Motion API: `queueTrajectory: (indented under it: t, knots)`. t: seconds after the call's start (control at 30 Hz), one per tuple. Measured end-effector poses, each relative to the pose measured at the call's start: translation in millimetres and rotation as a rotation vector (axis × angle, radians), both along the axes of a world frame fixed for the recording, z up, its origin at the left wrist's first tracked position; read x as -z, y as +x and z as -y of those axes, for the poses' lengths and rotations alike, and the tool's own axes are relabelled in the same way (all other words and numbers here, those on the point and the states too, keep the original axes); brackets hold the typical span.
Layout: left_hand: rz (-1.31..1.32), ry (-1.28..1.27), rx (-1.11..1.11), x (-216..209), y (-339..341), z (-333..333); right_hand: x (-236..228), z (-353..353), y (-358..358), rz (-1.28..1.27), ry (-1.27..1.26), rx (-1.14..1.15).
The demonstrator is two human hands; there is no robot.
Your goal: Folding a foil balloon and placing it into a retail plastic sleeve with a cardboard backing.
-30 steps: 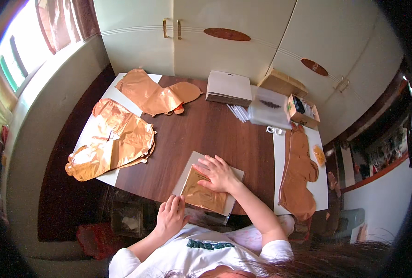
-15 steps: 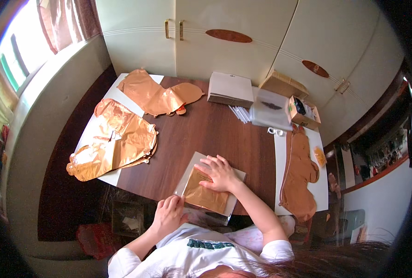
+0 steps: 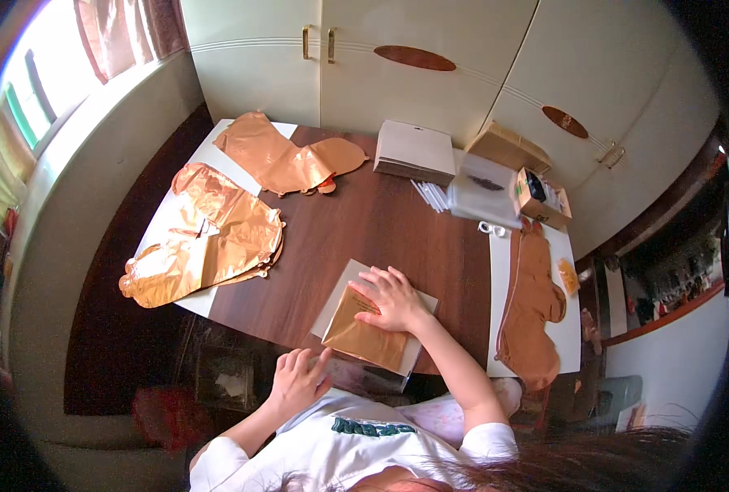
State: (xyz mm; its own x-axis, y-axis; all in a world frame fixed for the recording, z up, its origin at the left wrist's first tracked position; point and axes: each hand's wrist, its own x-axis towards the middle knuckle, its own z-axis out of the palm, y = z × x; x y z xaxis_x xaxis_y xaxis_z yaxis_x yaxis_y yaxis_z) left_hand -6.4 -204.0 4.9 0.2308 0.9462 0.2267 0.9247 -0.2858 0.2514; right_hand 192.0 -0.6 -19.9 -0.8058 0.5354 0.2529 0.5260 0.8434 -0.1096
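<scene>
A folded gold foil sheet (image 3: pixel 363 338) lies on or inside a clear plastic sleeve (image 3: pixel 417 318) at the table's near edge; I cannot tell which. Part of the sleeve hangs over that edge. My right hand (image 3: pixel 393 302) rests flat on the foil, fingers spread. Just left of the foil's near corner, my left hand (image 3: pixel 299 381) hovers with its fingers apart and nothing visible in them.
Copper foil balloons lie flat at the left (image 3: pixel 204 242), far left (image 3: pixel 278 160) and right (image 3: pixel 532 307) of the brown table (image 3: pixel 340 225). White boxes (image 3: pixel 415 148), white sticks (image 3: pixel 430 195), plastic bags (image 3: pixel 483 189) and an open carton (image 3: pixel 543 201) stand at the back right.
My left hand has let go of the sleeve's left corner, its fingers spreading. The right hand stays on the foil. The whole view has shifted slightly.
</scene>
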Motion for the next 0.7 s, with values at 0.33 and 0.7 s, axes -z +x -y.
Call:
queueTrajectory:
  t: [0.33, 0.7]
  knots:
    - [0.016, -0.002, -0.015, -1.0, 9.2, -2.6, 1.6, -1.3, -0.2, -0.017, -0.005, -0.015]
    - [-0.054, 0.052, 0.017, 6.7, 20.4, -11.8, 2.2, -2.1, 0.3, -0.042, 0.003, -0.019]
